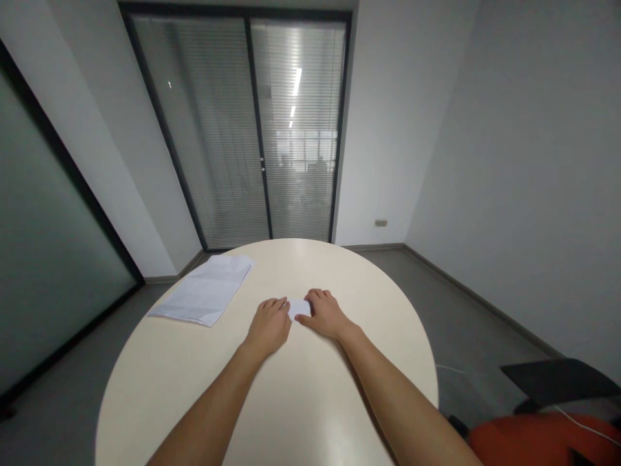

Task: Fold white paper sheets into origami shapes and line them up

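A small white piece of paper (299, 307), perhaps folded, lies at the middle of the round table (310, 388). My left hand (270, 325) is closed at its left edge, the fingers curled and the fingertips partly hidden. From the right, my right hand (326, 313) grips the same paper, thumb at the near edge and fingers bent over the far right corner. Both hands rest at tabletop level, with only a narrow strip of paper showing between them.
White paper sheets (208, 290), creased, lie at the table's left far edge. A chair with a red seat (538, 440) and black armrest (557, 380) stands at the lower right. Beyond the table are a glass door with blinds (301, 194) and grey floor.
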Demonstrator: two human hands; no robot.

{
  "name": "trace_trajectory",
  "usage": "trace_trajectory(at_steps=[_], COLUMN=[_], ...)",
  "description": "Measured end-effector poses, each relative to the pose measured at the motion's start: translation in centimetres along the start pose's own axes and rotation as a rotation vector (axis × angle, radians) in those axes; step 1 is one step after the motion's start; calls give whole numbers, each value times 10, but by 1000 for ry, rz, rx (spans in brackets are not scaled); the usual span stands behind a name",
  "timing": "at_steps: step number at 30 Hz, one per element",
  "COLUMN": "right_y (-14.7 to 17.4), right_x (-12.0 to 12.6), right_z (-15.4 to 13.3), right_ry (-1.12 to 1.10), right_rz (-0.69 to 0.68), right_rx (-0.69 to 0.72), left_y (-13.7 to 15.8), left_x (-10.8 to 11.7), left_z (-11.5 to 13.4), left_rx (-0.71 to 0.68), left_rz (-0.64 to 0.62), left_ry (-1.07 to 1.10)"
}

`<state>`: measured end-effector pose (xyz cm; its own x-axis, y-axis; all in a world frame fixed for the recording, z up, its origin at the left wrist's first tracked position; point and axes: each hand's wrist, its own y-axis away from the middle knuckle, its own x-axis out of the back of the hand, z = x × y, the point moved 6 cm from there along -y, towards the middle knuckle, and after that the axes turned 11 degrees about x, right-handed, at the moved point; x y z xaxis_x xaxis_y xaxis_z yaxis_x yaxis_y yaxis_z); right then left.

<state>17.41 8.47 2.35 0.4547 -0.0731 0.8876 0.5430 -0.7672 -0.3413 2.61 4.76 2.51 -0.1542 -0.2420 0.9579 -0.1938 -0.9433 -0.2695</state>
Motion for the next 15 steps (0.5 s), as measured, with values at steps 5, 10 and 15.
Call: trace_trajectory(at_steps=[5,10,15], right_y=[0,-3,-4], right_x=[1,2,-3], right_z=[2,5,17], right_ry=[-119,-235,-378], right_rz=[28,83,137], right_rx=[-50,-64,-139], left_y=[1,0,-2], left_x=[-6,-12,-13], left_z=[-5,-11,-14], left_rx=[12,10,-10], left_rz=[28,38,86], left_ry=[12,84,161])
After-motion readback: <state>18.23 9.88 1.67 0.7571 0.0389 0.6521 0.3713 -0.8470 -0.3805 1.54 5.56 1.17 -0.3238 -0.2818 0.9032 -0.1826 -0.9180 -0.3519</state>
